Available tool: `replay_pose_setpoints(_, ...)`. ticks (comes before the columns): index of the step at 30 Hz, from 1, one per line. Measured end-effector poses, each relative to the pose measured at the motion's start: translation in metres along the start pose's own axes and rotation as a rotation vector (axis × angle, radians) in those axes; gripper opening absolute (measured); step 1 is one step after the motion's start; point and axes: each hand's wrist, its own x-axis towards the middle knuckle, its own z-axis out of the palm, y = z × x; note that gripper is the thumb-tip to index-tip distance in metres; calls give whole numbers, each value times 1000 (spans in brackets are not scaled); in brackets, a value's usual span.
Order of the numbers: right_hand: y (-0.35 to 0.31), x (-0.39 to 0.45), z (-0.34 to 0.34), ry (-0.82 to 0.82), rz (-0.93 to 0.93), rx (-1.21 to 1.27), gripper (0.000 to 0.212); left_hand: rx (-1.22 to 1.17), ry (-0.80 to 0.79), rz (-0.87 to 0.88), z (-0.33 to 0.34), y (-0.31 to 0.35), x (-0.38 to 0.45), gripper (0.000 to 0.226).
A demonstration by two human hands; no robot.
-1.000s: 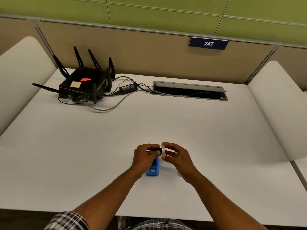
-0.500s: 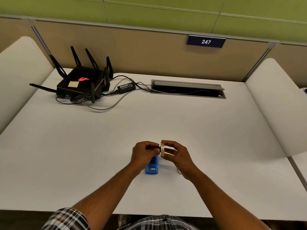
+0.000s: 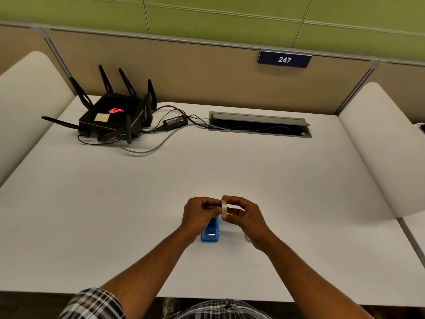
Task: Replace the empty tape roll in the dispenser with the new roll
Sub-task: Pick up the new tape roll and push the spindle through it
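Note:
My right hand (image 3: 245, 217) pinches a pale tape roll (image 3: 224, 208) upright, edge-on to me, a little above the table. My left hand (image 3: 199, 214) meets the roll from the left, its fingertips closed on a small dark hub at the roll's centre; most of that hub is hidden by my fingers. Directly below both hands the blue tape dispenser (image 3: 210, 234) stands on the white table (image 3: 230, 171), its far end covered by my left hand. A faint small pale thing lies on the table beside my right wrist, too dim to identify.
A black router (image 3: 112, 116) with several antennas sits at the back left, with a power adapter (image 3: 175, 122) and cables running to an open cable hatch (image 3: 259, 124) at the back centre. Padded side panels flank the table.
My hands stay together at the roll, almost still over the dispenser. Only the camera view has shifted slightly.

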Motion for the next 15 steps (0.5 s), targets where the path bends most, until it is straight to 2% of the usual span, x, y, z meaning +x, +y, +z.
replay_pose_setpoints(15, -1, 2, 4, -4, 18, 8, 52, 30, 21, 27, -5, -6, 1, 29)
